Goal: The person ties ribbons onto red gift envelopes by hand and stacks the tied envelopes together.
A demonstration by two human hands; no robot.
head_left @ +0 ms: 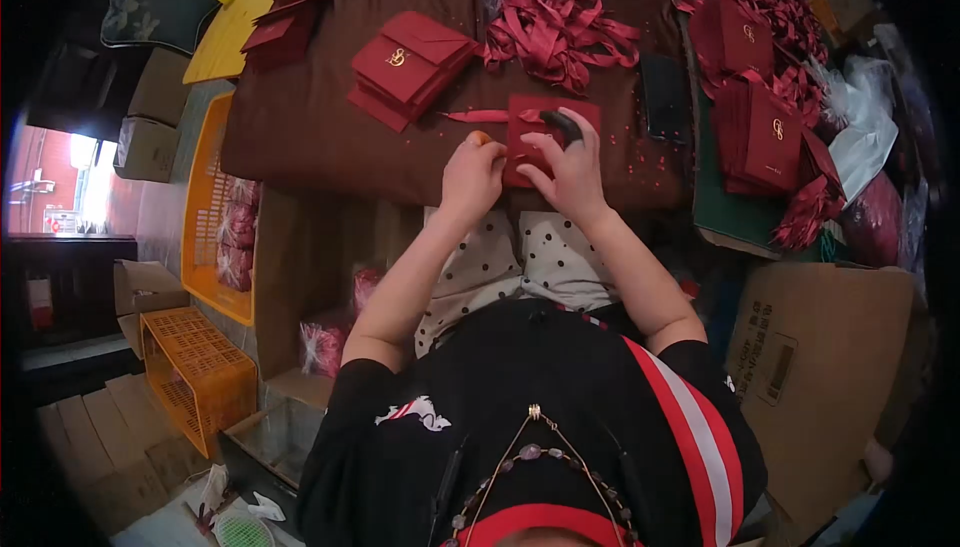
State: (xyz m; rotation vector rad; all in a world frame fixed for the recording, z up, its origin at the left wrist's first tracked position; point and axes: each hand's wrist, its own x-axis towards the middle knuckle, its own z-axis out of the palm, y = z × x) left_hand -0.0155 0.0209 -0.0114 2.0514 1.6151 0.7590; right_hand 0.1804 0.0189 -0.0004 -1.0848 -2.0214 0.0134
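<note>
A flat red pouch (581,113) lies on the brown cloth (330,137) in front of me, with a red ribbon (478,116) running out to its left. At the pouch's left edge, my left hand (476,172) has its fingers pinched together by the ribbon; an orange cover shows on one finger. What the pinch holds is too small to make out. My right hand (571,162) rests over the pouch with thumb and fingers apart, a black cover on one finger. Left of my hands is a stack of red pouches (410,62) with gold print.
Loose red ribbons (560,32) are heaped behind the pouch. A dark phone (663,97) lies to the right. More red pouches (765,137) stand on the green surface (722,209) at the right. Orange crates (200,362) and cardboard boxes (815,347) flank the table.
</note>
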